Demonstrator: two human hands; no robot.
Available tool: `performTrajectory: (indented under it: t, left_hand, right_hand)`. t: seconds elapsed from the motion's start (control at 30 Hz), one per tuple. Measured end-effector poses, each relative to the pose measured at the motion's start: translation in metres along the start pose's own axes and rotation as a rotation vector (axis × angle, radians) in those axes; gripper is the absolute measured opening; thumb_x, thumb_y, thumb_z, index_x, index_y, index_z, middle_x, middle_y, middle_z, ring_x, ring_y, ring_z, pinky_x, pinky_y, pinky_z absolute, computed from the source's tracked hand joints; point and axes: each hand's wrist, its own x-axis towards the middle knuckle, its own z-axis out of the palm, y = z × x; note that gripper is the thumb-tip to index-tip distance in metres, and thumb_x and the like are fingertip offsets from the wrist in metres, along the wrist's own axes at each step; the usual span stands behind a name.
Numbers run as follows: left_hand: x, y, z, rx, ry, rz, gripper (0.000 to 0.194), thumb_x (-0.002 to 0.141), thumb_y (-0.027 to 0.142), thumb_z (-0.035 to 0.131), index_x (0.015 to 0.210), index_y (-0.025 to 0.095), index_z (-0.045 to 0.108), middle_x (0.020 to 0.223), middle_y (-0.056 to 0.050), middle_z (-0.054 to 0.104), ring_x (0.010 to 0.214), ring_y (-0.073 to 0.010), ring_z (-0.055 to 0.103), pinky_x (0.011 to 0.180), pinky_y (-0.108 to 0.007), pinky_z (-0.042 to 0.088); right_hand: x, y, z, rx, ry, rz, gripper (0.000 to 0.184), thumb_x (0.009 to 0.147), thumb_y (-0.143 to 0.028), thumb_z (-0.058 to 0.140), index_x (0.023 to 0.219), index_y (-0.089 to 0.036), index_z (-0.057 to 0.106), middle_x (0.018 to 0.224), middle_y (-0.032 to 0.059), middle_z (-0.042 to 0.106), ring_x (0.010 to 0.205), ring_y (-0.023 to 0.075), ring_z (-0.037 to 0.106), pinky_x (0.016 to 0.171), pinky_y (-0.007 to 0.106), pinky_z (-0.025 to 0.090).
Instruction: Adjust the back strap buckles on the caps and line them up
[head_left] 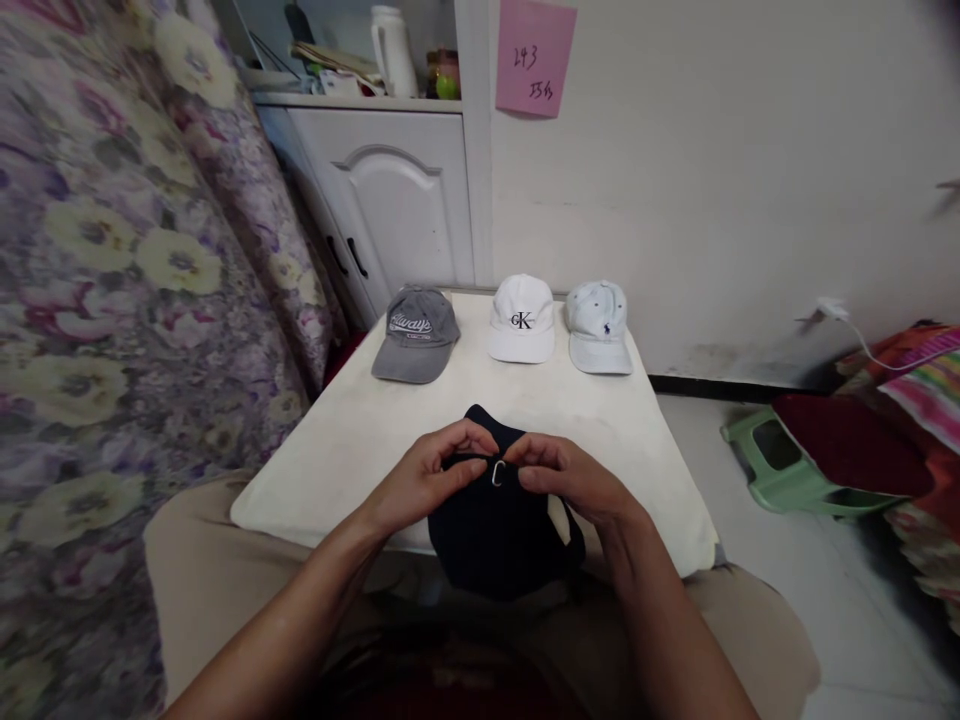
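A dark navy baseball cap (499,545) with a white letter C on its front is held between my two hands at the table's near edge. Its brim points away from me, and the back opening shows at the right. My left hand (442,465) pinches the cap's front just left of the letter. On the other side, my right hand (559,470) pinches it close to the letter. Along the far side of the table sit a grey cap (416,335), a white cap (522,320) and a pale blue cap (600,328), brims toward me.
The caps stand on a small table with a cream cover (345,480). A floral curtain (150,300) hangs at the left, beside a white cabinet (397,190). To the right, a green stool (772,470) with a dark red top stands on the floor.
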Motion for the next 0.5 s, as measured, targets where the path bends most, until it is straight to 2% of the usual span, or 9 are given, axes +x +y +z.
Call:
performTrajectory:
  t: [0.13,0.23,0.33,0.5]
  left_hand:
    - [-0.0025,0.0014,-0.0017,-0.039,-0.016,-0.008,0.014,0.087,0.027,0.062,0.098,0.018,0.063,0.092,-0.002,0.061,0.083,-0.0157,0.055,0.070,-0.025,0.042]
    - [-0.0037,0.0016,-0.0018,-0.083,-0.037,-0.038,0.014,0.088,0.029,0.063,0.096,0.018,0.062,0.082,0.000,0.057,0.072,-0.0131,0.050,0.061,-0.023,0.037]
    - [-0.0034,-0.0003,-0.0022,-0.126,-0.075,-0.064,0.017,0.090,0.034,0.062,0.096,0.018,0.061,0.073,0.003,0.050,0.064,-0.0111,0.042,0.056,-0.023,0.031]
    - [-0.0023,0.0000,-0.0007,-0.107,-0.081,-0.083,0.020,0.093,0.037,0.059,0.098,0.017,0.061,0.075,0.002,0.049,0.066,-0.0112,0.040,0.057,-0.023,0.029]
  right_hand:
    - [-0.0001,0.0015,-0.0005,-0.024,-0.012,0.019,0.027,0.071,-0.034,0.082,0.091,-0.021,0.070,0.083,-0.0013,0.065,0.075,0.0145,0.056,0.071,0.027,0.042]
    - [-0.0006,-0.0001,0.0019,-0.068,-0.022,0.005,0.022,0.072,-0.033,0.080,0.088,-0.020,0.070,0.082,-0.0013,0.065,0.075,0.0145,0.056,0.073,0.028,0.041]
    - [-0.0026,-0.0024,0.0021,-0.117,-0.025,0.000,0.019,0.074,-0.031,0.079,0.087,-0.020,0.070,0.080,-0.0016,0.064,0.073,0.0140,0.055,0.070,0.028,0.039]
    - [-0.0021,-0.0021,0.0017,-0.086,0.017,0.034,0.020,0.073,-0.031,0.080,0.085,-0.019,0.069,0.075,-0.0028,0.061,0.068,0.0126,0.052,0.066,0.027,0.036]
